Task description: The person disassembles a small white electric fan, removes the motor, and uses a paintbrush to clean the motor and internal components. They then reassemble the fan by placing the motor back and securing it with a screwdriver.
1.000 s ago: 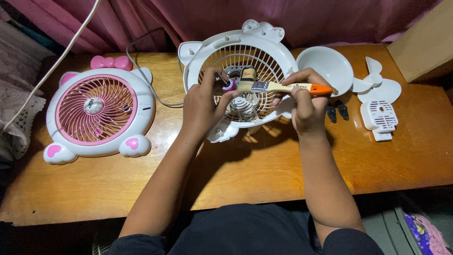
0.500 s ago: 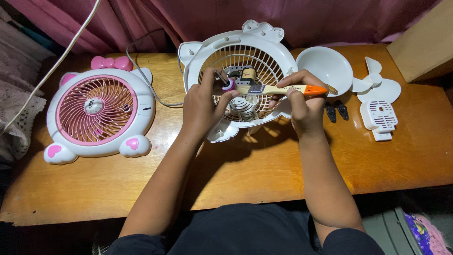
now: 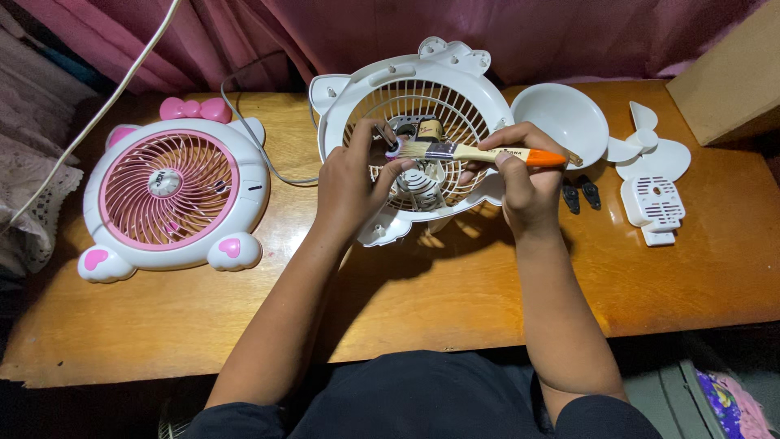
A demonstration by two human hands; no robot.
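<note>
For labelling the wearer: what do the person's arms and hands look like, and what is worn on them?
Both forearms are bare, with no sleeves reaching them. The left hand and right hand show no gloves, watch or bracelets. Rings cannot be ruled out. Dark clothing shows only at the lap.

There is one view only, from a camera worn on the person's head. It looks steeply down and forward over both forearms onto the wooden counter (image 3: 666,284), close enough that the hands sit mid-frame. The counter's near edge crosses the lower part of the frame, with the person's dark lap below it; a pink curtain (image 3: 341,32) closes off the top, beyond the counter's far edge.
</note>
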